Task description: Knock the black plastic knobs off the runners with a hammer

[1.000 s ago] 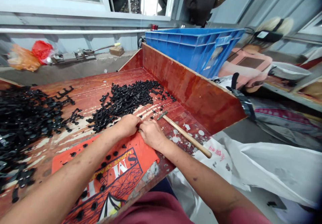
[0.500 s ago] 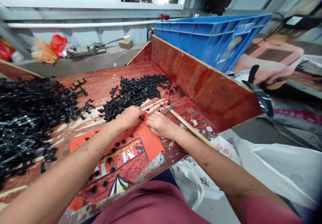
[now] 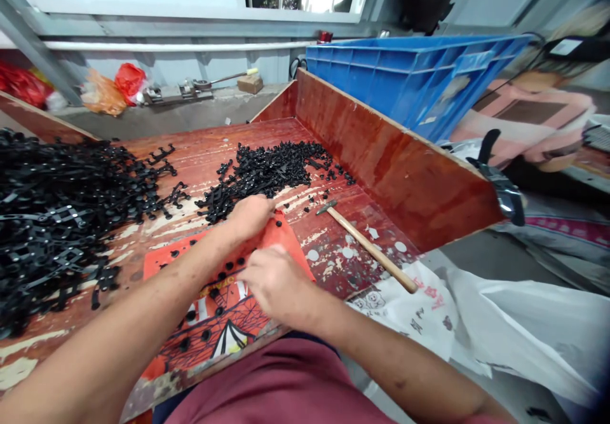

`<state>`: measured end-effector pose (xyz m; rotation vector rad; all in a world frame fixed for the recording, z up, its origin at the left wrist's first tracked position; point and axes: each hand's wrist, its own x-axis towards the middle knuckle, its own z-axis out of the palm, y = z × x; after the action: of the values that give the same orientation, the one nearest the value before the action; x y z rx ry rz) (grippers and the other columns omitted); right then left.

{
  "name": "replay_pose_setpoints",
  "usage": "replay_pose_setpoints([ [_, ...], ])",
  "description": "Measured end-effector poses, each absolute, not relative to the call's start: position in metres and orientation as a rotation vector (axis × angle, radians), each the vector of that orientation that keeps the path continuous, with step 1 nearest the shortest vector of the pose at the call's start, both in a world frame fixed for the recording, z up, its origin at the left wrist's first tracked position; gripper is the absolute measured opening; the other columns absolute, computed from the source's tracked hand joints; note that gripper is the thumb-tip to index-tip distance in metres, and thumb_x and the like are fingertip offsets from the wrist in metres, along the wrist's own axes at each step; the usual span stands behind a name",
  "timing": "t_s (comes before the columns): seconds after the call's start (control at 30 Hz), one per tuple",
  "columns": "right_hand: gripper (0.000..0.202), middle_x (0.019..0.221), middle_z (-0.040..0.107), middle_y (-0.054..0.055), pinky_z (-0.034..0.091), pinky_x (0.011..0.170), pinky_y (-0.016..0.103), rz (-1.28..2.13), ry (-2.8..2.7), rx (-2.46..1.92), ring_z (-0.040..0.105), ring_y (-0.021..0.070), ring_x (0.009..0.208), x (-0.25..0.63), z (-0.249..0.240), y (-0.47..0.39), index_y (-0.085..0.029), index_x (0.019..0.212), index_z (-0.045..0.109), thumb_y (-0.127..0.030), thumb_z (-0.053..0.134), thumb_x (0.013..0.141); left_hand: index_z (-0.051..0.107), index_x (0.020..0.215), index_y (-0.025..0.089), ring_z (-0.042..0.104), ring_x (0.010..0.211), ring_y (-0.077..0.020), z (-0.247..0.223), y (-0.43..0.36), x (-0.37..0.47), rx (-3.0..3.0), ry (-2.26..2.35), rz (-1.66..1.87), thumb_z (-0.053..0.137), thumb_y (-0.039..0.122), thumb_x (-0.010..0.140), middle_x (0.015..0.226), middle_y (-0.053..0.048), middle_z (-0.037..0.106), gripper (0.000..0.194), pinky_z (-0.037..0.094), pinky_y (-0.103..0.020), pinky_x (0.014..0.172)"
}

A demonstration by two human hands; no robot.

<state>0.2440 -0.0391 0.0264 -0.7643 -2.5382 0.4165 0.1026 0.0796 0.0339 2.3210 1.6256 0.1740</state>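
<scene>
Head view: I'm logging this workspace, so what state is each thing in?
Orange cloth: spread out, black pieces on it
Hammer: lying unheld on the bench
Small black parts: heaped loose
Linked black parts: piled at left
Blue crate: open-topped
Left hand: curled, grip unclear
Right hand: blurred, over the cloth

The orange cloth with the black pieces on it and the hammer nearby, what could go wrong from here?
The right hand is low over the orange cloth, so it might brush some black pieces out of place. The cloth lies close to the near edge of the red tabletop, so a tug could spill a few. The hammer seems to have its handle end out over the white sack, so a bump might knock it down.
</scene>
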Motion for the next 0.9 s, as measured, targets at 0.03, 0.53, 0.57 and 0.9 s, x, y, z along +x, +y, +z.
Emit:
replay_pose_setpoints([
  [0.03, 0.013, 0.088, 0.066, 0.006, 0.041, 0.084, 0.036, 0.403, -2.597, -0.746, 0.059, 0.0222, 0.086, 0.232, 0.024, -0.049, -0.019, 0.092, 0.07, -0.011, 0.059, 0.09, 0.07, 0.086, 0.018, 0.066, 0.089, -0.0228, 0.039, 0.078, 0.098, 2.275, 1.641, 0.239, 0.05, 0.025, 0.085, 0.089, -0.01, 0.072, 0.022, 0.048, -0.03, 0.08],
  [0.53, 0.02, 0.088, 0.073, 0.004, 0.047, 0.079, 0.027, 0.492, -2.318, -1.131, 0.066, 0.0198, 0.086, 0.269, -0.024, 0.064, -0.018, 0.09, 0.075, -0.001, 0.069, 0.082, 0.072, 0.085, 0.025, 0.066, 0.077, -0.017, 0.065, -0.077, 0.005, 0.903, 1.506, 0.999, 0.082, 0.036, 0.065, 0.083, 0.002, 0.074, 0.025, 0.052, -0.028, 0.073],
  [0.57, 0.018, 0.083, 0.072, 0.004, 0.047, 0.075, 0.027, 0.5, -2.32, -1.138, 0.066, 0.0195, 0.081, 0.266, -0.026, 0.066, -0.018, 0.083, 0.074, -0.001, 0.07, 0.082, 0.071, 0.082, 0.025, 0.065, 0.074, -0.0178, 0.063, -0.085, 0.007, 0.936, 1.538, 0.989, 0.081, 0.039, 0.066, 0.08, 0.001, 0.073, 0.023, 0.052, -0.029, 0.07],
  [0.9, 0.009, 0.087, 0.067, 0.0, 0.036, 0.085, 0.033, 0.433, -2.421, -0.969, 0.059, 0.0192, 0.088, 0.257, 0.033, -0.011, -0.021, 0.082, 0.068, -0.018, 0.074, 0.088, 0.076, 0.084, 0.029, 0.062, 0.078, -0.0208, 0.024, -0.129, 0.045, 1.863, 1.74, 0.759, 0.06, 0.042, 0.088, 0.078, -0.003, 0.067, 0.021, 0.045, -0.032, 0.073],
])
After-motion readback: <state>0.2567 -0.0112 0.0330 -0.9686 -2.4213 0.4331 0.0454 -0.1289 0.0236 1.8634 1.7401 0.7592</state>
